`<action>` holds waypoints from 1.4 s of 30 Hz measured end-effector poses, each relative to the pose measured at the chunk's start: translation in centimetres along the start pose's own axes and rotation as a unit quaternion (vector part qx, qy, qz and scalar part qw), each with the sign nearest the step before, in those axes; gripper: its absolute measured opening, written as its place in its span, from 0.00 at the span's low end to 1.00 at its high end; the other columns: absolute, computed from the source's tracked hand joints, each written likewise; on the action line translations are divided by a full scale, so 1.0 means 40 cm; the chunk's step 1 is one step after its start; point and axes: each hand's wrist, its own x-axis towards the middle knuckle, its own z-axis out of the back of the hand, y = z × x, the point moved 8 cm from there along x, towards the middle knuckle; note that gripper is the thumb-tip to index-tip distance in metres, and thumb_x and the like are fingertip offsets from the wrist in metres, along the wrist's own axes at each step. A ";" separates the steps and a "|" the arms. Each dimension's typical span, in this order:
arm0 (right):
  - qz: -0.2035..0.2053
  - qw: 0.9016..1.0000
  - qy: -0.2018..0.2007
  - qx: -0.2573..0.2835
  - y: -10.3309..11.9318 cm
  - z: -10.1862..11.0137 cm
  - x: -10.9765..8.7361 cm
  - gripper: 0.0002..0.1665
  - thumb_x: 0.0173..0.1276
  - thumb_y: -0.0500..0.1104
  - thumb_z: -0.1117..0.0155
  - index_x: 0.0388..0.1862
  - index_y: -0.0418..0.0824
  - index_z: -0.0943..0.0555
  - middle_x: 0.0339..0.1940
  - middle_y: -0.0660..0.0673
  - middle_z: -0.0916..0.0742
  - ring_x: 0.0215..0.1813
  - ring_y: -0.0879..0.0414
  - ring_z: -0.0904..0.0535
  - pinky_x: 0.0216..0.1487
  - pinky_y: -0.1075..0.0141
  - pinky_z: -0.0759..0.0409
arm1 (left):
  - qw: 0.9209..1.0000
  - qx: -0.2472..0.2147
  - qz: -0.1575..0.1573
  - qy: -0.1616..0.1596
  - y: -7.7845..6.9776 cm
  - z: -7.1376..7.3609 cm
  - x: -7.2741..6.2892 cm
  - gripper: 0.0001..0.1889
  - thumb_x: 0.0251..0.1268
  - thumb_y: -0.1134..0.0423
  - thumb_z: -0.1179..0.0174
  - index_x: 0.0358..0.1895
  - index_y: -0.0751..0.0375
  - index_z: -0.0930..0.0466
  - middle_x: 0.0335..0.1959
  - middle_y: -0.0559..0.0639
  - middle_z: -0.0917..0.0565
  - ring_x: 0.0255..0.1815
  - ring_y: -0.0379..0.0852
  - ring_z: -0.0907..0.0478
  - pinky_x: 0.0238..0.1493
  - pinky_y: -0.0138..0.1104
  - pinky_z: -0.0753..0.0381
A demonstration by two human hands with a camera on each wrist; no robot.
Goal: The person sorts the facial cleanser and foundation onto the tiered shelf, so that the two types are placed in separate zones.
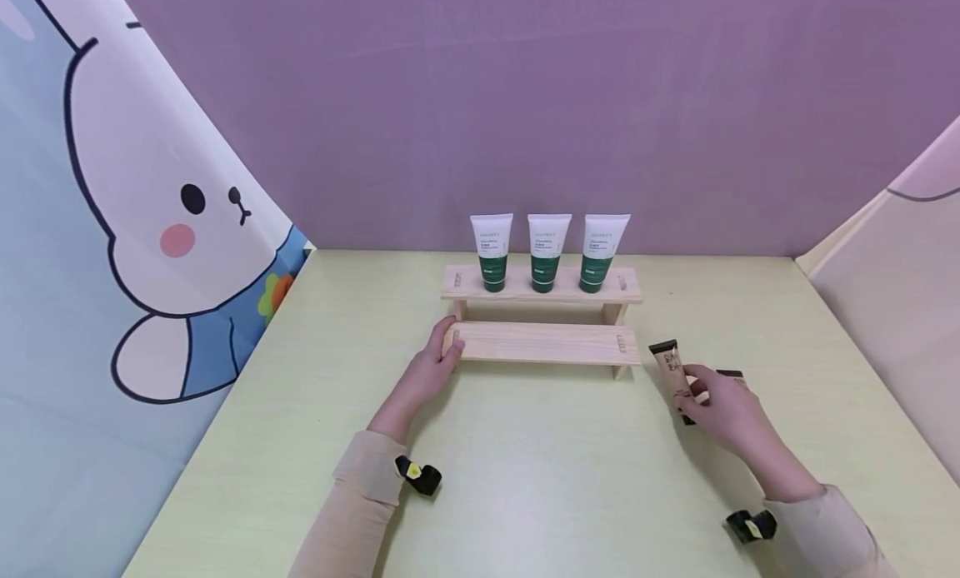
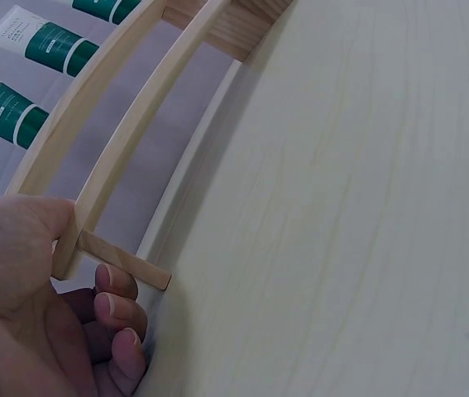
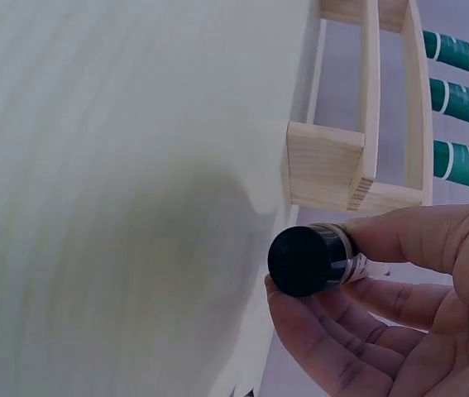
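Pale worktop (image 1: 525, 461): right grip (image 1: 723, 407) pinches a beige tube (image 1: 669, 363), left grip (image 1: 431, 366) clasps the wooden rack (image 1: 540, 298)! Shelving, it seems; next likely calls for the lower tier (image 1: 540, 343).

The head view looks forward and down; nearer wrist views share the rack (image 1: 536, 344).

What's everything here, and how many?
wooden rack: 1, pale, on the table
upright tubes: 3, white and green, atop the rack
black-ended tubes: 2, beige, one held, one mostly hidden
table: 1, pale yellow, under the rack
back cloth: 1, purple, behind the table
rabbit picture: 1, white and blue, left
side cloth: 1, cream and pink, right
wrist gadgets: 2, black and yellow, by the sleeves
sleeves: 2, beige, bottom
left hand: 1, bare, gripping the rack
right hand: 1, bare, holding tube
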 end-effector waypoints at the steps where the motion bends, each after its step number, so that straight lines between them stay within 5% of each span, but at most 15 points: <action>1: 0.001 1.000 0.000 0.003 0.002 0.001 0.000 0.29 0.64 0.38 0.36 0.60 0.23 0.30 0.35 0.35 0.15 0.33 0.45 0.16 0.28 0.55 0.21 | 1.000 -0.001 0.001 0.001 0.000 0.000 0.000 0.27 0.78 0.44 0.58 0.75 0.36 0.50 0.64 0.69 0.28 0.64 0.69 0.32 0.61 0.60 0.34; 15: 0.006 0.999 -0.020 0.036 0.039 0.016 0.008 0.28 0.65 0.39 0.33 0.60 0.28 0.29 0.40 0.34 0.15 0.34 0.46 0.15 0.29 0.58 0.19 | 1.000 -0.002 0.000 -0.002 0.003 0.001 0.000 0.27 0.77 0.44 0.58 0.75 0.36 0.50 0.63 0.68 0.26 0.63 0.69 0.31 0.61 0.60 0.34; 42: 0.080 0.989 -0.052 0.114 0.224 -0.005 0.093 0.25 0.65 0.36 0.34 0.59 0.35 0.28 0.44 0.34 0.15 0.40 0.42 0.15 0.37 0.53 0.16 | 1.000 -0.005 -0.018 0.000 -0.007 0.005 -0.004 0.27 0.78 0.45 0.57 0.75 0.39 0.50 0.66 0.69 0.30 0.64 0.70 0.32 0.61 0.60 0.34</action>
